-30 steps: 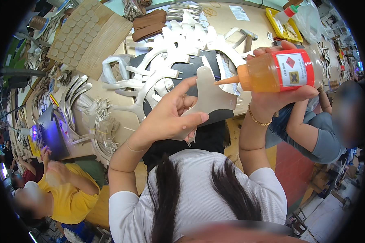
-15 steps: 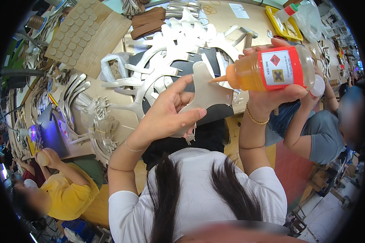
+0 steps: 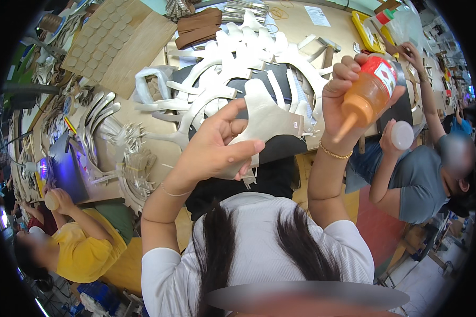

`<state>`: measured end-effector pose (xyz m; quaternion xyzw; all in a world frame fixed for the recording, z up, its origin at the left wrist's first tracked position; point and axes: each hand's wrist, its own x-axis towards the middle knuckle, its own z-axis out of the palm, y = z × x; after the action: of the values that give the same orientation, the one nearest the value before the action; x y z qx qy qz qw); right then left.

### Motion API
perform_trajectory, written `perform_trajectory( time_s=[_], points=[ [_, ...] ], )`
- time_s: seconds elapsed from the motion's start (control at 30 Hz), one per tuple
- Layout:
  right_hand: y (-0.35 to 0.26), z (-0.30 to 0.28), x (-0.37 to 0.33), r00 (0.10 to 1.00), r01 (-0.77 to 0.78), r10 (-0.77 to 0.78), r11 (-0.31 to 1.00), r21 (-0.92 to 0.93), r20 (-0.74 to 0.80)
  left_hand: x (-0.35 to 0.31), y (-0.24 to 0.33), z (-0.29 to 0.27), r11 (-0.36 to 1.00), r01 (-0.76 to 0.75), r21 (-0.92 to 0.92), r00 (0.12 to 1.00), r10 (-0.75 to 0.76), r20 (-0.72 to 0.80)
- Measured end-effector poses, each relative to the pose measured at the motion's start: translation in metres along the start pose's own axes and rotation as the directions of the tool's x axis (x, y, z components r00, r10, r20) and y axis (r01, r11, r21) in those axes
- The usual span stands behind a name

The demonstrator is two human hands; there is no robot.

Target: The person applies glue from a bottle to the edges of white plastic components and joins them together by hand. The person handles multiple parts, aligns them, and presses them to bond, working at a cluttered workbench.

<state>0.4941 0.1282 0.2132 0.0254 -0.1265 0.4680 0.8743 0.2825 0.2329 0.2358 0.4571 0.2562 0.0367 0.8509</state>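
Between the thumb and fingers of my left hand (image 3: 219, 142) is a flat cream leather piece (image 3: 269, 119), held up over the table's near edge. Its lower left end hangs partly behind my fingers. My right hand (image 3: 341, 87) grips a squeeze bottle (image 3: 373, 87) with a red label and amber liquid inside. The bottle is tilted, its orange nozzle pointing down and to the left, apart from the leather. Behind the leather piece lies a heap of white curved strap pieces (image 3: 206, 68) on a dark board.
A hammer (image 3: 328, 50) lies at the back right, near a yellow tray (image 3: 366, 34). Brown strips (image 3: 198, 26) and a wooden board with round pads (image 3: 100, 47) lie at the back left. Co-workers sit at both sides, one in yellow (image 3: 90, 245), one in grey-blue (image 3: 415, 179).
My right hand has drawn the bottle away from the leather piece and turned its nozzle downward. My left hand stays nearly still. The co-worker on the right has reached an arm forward.
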Motion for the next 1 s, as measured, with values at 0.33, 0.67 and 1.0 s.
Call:
perform_trajectory(
  time_s=[0.33,0.67,1.0],
  points=[
    [0.028,-0.126,-0.054,0.825,-0.256,-0.062,0.845,-0.469,-0.561,-0.091,0.024,-0.05,0.877,-0.473,-0.083,0.862,0.441,-0.248],
    [0.024,-0.109,-0.057,0.817,-0.501,0.318,0.804,-0.319,-0.482,-0.023,0.014,-0.102,0.964,-0.213,0.159,0.949,0.242,-0.2],
    [-0.027,-0.088,-0.103,0.281,-0.909,0.616,0.416,0.002,-0.736,-0.032,0.011,-0.105,0.961,-0.234,0.149,0.927,0.267,-0.263]
  ],
)
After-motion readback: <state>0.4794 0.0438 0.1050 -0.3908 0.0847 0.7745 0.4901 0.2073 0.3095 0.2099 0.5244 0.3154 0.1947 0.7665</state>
